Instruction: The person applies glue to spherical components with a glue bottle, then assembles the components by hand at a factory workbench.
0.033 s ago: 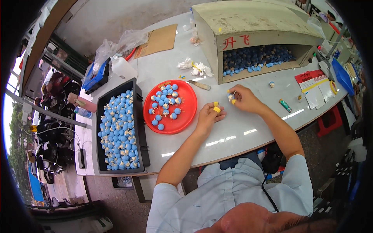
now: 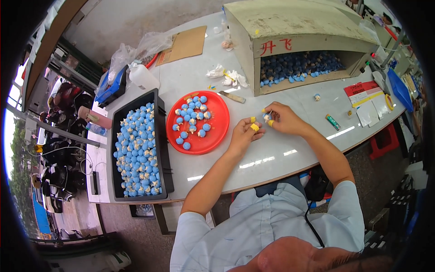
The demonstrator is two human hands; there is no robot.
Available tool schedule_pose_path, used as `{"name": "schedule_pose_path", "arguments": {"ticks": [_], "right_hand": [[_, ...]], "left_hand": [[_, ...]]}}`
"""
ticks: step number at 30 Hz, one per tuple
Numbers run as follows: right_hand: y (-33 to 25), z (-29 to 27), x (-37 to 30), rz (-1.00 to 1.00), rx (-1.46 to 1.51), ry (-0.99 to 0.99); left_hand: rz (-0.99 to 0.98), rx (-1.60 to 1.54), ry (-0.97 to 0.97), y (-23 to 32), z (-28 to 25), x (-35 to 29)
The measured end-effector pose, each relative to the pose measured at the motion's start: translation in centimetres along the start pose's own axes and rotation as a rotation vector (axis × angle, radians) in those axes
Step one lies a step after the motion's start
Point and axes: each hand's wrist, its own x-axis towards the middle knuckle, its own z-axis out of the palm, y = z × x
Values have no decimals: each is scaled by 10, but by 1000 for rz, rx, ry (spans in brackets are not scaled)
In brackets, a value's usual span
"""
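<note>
My right hand (image 2: 286, 119), with yellow wraps on its fingertips, pinches a small blue-and-cream ball (image 2: 267, 116) above the table. Close to its left, almost touching, is my left hand (image 2: 244, 135). Its yellow-wrapped fingers are pressed together, and whatever they hold is too small to make out. Left of that hand lies a round red tray (image 2: 213, 138) with several blue balls (image 2: 187, 145) that have cream tips. Beyond the tray, a black bin (image 2: 166, 167) is filled with many similar balls (image 2: 138, 154).
A beige metal box (image 2: 290, 22) with an open front holds more blue pieces. A flat scraper-like tool (image 2: 232, 96) and crumpled white tissue (image 2: 234, 78) lie before it. To the right are a single ball (image 2: 317, 97), a green tube (image 2: 333, 121) and a red-and-white card (image 2: 364, 94).
My right hand has moved slightly left and down with the ball, closer to my left hand. The left hand has barely shifted.
</note>
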Motion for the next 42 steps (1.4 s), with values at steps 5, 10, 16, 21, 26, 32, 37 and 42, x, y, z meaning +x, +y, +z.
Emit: {"name": "schedule_pose_path", "arguments": {"ticks": [5,10,16,21,26,32,37,42], "right_hand": [[-21,17,-16,-115,23,-154],[-16,22,-21,-125,-3,-69],[-20,29,-23,-125,22,-10],[-22,34,-24,-187,0,34],[-16,23,-25,-131,-60,61],[0,-10,-38,-60,-686,97],[-1,-30,-59,-3,-444,140],[18,-61,-101,38,-277,440]], "left_hand": [[49,119,-150,-9,-5,6],[25,56,-109,-10,-6,8],[13,45,-102,-8,-5,7],[13,95,-66,-9,-4,9],[-43,13,-61,-8,-8,11],[-109,19,-60,-1,-2,5],[-117,24,-75,0,-6,5],[-114,12,-84,3,-10,5]]}}
